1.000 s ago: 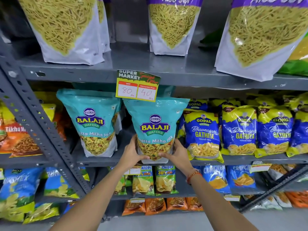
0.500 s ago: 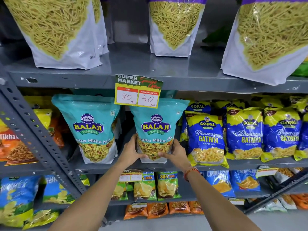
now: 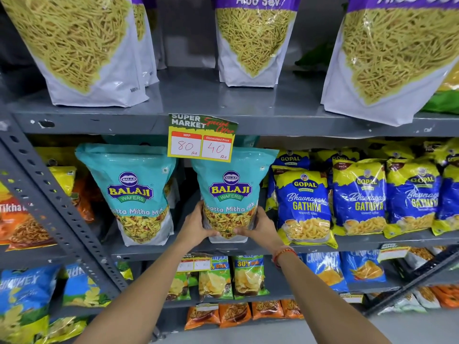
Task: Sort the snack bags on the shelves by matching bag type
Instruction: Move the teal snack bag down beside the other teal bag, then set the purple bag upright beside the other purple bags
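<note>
Both hands point(image 3: 229, 225) fwd, fingers point(image 3: 242, 230) curled.

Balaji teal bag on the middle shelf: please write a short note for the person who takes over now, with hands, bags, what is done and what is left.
Left hand: grips the lower left side of the held Balaji bag.
Right hand: grips its lower right side.
Bags: the held bag stands upright on the middle shelf, beside a matching second Balaji bag. Blue Gopal Gathiya bags stand to its right, Aloo Sev bags on the shelf above.
Done: the two teal bags are side by side.
Left: release the bag, then check the other shelves for mixed types.
</note>
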{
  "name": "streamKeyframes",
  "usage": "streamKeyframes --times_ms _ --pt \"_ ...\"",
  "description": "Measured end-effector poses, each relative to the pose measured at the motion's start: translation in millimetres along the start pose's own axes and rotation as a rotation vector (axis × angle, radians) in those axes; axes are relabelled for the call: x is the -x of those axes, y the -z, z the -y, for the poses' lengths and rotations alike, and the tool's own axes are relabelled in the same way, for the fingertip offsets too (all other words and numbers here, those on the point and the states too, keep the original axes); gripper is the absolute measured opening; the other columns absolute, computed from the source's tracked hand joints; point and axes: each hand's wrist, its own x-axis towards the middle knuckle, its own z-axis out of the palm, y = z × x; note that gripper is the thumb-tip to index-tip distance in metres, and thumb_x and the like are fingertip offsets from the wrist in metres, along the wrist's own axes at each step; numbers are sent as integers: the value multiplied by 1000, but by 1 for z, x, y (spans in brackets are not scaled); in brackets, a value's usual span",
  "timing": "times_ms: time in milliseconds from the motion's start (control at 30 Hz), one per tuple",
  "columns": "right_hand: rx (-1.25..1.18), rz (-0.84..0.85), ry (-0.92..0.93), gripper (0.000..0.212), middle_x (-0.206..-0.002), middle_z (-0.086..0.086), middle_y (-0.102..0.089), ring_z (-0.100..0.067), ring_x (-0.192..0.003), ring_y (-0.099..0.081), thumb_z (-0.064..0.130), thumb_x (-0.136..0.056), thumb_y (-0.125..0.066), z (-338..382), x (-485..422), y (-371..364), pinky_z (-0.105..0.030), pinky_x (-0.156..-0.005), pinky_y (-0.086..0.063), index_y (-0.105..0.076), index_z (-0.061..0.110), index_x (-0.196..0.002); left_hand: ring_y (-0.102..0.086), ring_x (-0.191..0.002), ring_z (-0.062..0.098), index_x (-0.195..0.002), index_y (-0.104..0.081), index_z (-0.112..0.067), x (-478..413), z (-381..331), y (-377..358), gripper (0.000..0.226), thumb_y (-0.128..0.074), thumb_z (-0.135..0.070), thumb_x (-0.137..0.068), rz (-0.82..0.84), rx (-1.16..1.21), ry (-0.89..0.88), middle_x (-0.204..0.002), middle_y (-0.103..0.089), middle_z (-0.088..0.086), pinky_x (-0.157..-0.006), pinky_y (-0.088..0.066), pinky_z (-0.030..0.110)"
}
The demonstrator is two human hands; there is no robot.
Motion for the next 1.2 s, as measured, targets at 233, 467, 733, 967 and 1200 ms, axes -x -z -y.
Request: streamKeyframes --times_ms 233,467,733,967,1200 --pt "-8 -264 243 61 -117 1 -62 -7 -105 -58 35 -74 -78 35 25 12 -3 -81 -40 -51 14 -124 -53 -120 33 -134 -38 -4 18 -26 15 78 -77 -28 -71 -66 -47 144 -134 -54 18 -97 -44 41" --pt "-83 -527 563 34 -104 -1 -62 -5 -92 -61 25 -80 -72 129 73 65 -18 -75 -53 -60 13 -110 -67 -90 16 -111 -57 -24 54 -134 68 43 -76 -29 -72 -30 142 -134 -96 -70 -3 -84 -53 33" --pt "-97 -851 795 24 -98 4 -63 -13 -91 -63 21 -82 -70 206 103 167 -39 -76 -56 -61 18 -103 -66 -75 8 -91 -63 -29 60 -293 105 21 -73 -16 -77 -82 341 -637 -82 -71 -5 -65 -53 17" --pt "74 -1026 678 59 -112 0 -54 -26 -104 -56 42 -74 -70 202 84 249 -50 -85 -50 -53 11 -120 -59 -95 12 -112 -54 -21 -22 -352 70 43 -75 -19 -74 -101 416 -652 -108 -60 -1 -86 -44 26" --pt "34 -620 596 83 -129 4 -54 -12 -121 -51 36 -67 -82 204 73 261 -32 -104 -41 -32 32 -132 -53 -119 17 -132 -41 -21 -67 -350 41 99 -78 -43 -43 331 400 -440 -127 -58 -1 -108 -36 39"
